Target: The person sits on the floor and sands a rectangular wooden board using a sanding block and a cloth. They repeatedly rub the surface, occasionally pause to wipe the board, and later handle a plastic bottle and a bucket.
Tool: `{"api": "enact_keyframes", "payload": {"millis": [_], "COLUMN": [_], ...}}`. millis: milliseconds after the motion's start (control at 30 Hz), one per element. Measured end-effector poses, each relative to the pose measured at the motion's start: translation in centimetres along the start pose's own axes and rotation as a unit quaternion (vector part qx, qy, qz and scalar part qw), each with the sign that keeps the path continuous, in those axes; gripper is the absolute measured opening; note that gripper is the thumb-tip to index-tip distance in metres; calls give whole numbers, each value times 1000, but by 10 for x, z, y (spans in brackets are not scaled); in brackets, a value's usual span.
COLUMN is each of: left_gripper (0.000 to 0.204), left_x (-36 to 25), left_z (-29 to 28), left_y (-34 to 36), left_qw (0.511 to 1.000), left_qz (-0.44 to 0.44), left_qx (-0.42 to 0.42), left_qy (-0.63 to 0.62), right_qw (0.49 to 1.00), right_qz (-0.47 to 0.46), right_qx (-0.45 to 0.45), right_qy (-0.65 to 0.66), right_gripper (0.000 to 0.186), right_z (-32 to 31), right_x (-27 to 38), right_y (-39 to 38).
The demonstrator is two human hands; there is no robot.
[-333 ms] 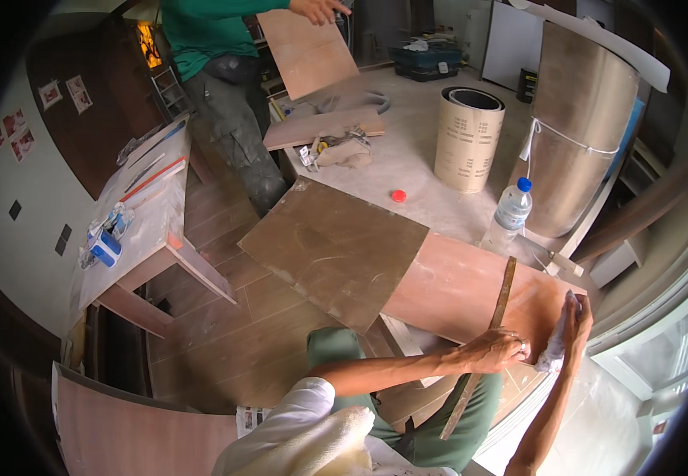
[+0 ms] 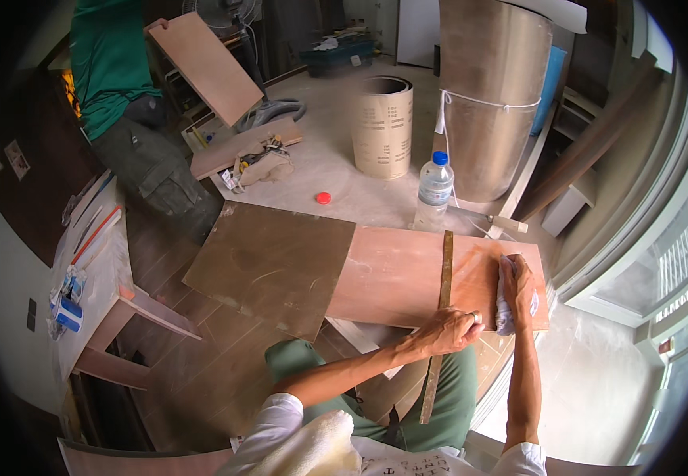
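One cloth has apparently shifted inward on the board

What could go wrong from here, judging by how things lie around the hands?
The stick juts past the near edge of the pink board, with the left hand over it, so a bump might shift it. The bottle stands just behind the board; a shove could tip it. The right hand has the cloth near the board's right end and might slip off.
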State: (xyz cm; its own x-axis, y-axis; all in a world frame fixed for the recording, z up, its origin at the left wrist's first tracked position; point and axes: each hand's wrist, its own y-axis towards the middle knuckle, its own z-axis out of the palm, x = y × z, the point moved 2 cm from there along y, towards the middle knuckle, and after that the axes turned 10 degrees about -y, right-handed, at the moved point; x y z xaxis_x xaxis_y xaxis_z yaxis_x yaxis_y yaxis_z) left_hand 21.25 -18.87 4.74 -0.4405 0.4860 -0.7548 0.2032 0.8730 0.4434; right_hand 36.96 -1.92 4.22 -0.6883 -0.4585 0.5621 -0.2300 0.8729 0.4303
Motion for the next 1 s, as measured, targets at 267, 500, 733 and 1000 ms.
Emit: {"api": "enact_keyframes", "payload": {"millis": [267, 500, 733, 1000], "left_gripper": [14, 18, 17, 84], "left_x": [-6, 14, 31, -15], "left_z": [-29, -104, -113, -63], "left_y": [8, 38, 29, -96], "left_qw": [995, 999, 998, 882], "left_qz": [64, 27, -44, -430], "left_qx": [51, -25, 44, 187], "left_qy": [55, 38, 9, -50], "right_qw": [1000, 998, 992, 983], "right_qz": [-27, -55, -38, 0], "right_qx": [9, 25, 70, 114], "right_qy": [-6, -4, -96, -147], "right_gripper": [26, 23, 25, 29], "right_z": [4, 27, 32, 42], "right_x": [12, 27, 31, 39], "right_y": [12, 26, 27, 32]}}
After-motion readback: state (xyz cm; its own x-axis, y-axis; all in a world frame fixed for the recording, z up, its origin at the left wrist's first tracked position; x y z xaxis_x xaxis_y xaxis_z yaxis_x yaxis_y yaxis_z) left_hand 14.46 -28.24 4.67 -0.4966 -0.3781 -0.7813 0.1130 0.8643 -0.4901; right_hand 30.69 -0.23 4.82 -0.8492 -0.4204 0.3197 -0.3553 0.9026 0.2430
